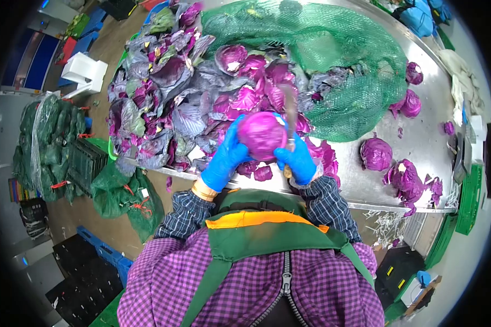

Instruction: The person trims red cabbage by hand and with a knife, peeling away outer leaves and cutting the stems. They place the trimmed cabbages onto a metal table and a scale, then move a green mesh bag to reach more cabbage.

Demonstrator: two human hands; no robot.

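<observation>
Left hand (225, 162) grips a cabbage (263, 136); right hand (300, 161) clutches a knife (290, 111) beside the cabbage, loose leaves (189, 119) lying beyond it

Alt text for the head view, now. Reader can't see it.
A left hand and right hand, both blue-gloved, hold a purple cabbage over a metal table; the right hand also grips a knife, its blade blurred. Loose leaves heap at left, green netting lies beyond, and more cabbages sit at right.
</observation>
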